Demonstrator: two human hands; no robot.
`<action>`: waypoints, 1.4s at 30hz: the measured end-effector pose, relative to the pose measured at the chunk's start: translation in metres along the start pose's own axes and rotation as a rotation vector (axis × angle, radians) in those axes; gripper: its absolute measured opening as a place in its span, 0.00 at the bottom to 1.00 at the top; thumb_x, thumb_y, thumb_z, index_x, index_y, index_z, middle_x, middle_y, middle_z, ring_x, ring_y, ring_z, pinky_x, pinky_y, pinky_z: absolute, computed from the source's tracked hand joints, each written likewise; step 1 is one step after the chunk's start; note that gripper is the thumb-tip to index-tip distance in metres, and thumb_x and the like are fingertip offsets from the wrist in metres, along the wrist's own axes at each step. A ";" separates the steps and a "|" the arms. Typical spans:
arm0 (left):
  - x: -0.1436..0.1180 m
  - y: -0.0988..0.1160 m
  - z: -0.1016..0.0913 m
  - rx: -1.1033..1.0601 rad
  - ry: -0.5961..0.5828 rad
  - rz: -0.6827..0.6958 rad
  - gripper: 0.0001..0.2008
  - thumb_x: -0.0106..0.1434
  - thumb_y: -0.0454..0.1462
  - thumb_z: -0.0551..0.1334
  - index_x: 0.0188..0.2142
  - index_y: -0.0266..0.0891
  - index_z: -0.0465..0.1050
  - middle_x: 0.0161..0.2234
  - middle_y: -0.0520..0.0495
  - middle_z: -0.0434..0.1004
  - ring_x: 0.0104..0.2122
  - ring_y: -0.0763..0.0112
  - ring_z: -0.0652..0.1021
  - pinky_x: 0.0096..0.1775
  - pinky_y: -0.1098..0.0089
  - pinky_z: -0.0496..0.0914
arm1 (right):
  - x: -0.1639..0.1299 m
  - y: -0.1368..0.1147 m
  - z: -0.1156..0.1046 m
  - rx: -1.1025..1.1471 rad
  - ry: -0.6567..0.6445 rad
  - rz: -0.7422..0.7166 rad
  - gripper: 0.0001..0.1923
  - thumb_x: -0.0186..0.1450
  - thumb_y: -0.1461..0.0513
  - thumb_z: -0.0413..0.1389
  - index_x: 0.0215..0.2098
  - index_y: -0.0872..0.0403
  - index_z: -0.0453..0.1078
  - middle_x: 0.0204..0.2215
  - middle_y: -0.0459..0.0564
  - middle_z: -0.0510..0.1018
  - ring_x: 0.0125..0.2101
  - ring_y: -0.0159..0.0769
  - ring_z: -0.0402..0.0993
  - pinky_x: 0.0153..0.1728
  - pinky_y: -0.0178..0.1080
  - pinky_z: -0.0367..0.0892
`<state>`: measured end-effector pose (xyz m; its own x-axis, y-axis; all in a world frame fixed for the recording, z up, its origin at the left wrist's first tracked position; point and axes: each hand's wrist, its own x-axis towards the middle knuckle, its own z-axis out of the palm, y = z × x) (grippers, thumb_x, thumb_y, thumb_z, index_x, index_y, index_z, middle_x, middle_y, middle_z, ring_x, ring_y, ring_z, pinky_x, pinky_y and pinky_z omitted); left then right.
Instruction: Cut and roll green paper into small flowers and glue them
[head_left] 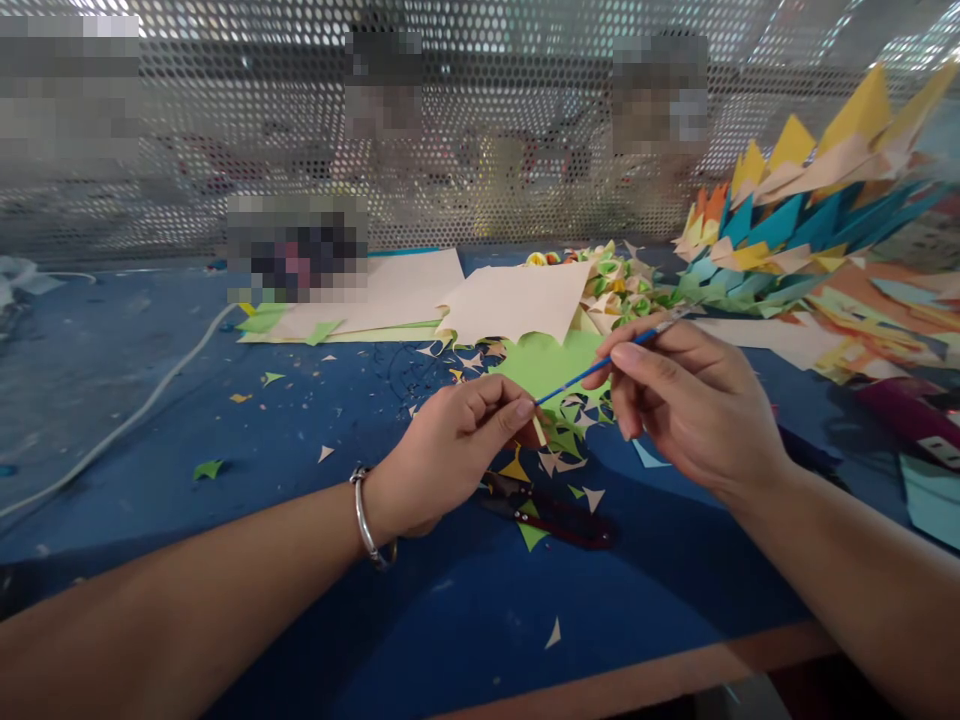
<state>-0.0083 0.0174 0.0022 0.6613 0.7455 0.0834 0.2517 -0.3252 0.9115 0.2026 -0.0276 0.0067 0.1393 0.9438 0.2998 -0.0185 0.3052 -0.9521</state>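
Over the middle of the table, my left hand [465,440] is closed in a pinch on a small pale paper strip [540,432], whose end sticks out below the fingertips. My right hand [682,390] grips a thin blue stick [592,372] like a pen. The stick slants down to the left, and its tip meets my left fingertips, which hide the contact. Under my hands lie dark red thread snips [562,520] among paper scraps [517,465]. A green paper sheet [536,362] lies just behind.
Pale scalloped paper [517,300] and stacked sheets [420,280] lie at the back. Rolled paper pieces [619,285] are heaped beside layered folded-paper points [787,225]. A white cable [142,425] crosses the left side. A purple tool [911,415] is at right. Perforated metal [480,150] stands behind the table.
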 end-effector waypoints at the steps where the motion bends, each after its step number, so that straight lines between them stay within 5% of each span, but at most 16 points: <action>1: 0.000 0.000 0.000 0.033 0.001 0.010 0.15 0.72 0.42 0.54 0.32 0.39 0.74 0.30 0.49 0.79 0.29 0.72 0.74 0.34 0.70 0.66 | 0.000 0.000 0.000 -0.007 -0.001 0.005 0.02 0.65 0.63 0.62 0.34 0.54 0.76 0.26 0.46 0.80 0.14 0.26 0.70 0.14 0.31 0.64; 7: -0.001 0.001 0.000 0.101 0.063 0.082 0.15 0.72 0.43 0.55 0.31 0.41 0.73 0.26 0.50 0.75 0.27 0.72 0.72 0.31 0.70 0.63 | -0.001 0.004 -0.001 -0.041 -0.027 0.015 0.05 0.65 0.60 0.64 0.32 0.53 0.76 0.30 0.47 0.80 0.16 0.26 0.71 0.15 0.33 0.64; 19: -0.001 -0.003 0.001 0.086 0.105 0.062 0.13 0.70 0.42 0.58 0.32 0.40 0.75 0.27 0.50 0.78 0.28 0.72 0.75 0.31 0.71 0.64 | -0.002 0.006 -0.002 -0.206 -0.128 0.055 0.14 0.65 0.53 0.63 0.28 0.54 0.76 0.23 0.46 0.78 0.14 0.25 0.68 0.15 0.31 0.65; 42: 0.000 -0.003 0.006 0.006 0.129 0.129 0.08 0.66 0.36 0.63 0.31 0.39 0.78 0.29 0.49 0.81 0.29 0.73 0.77 0.34 0.73 0.66 | -0.003 0.003 -0.006 -0.275 -0.158 0.025 0.13 0.65 0.56 0.64 0.26 0.53 0.76 0.20 0.45 0.74 0.15 0.26 0.67 0.13 0.31 0.61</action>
<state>-0.0045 0.0151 -0.0032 0.5921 0.7658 0.2508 0.1749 -0.4260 0.8877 0.2086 -0.0305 0.0021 -0.0138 0.9653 0.2609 0.2519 0.2559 -0.9333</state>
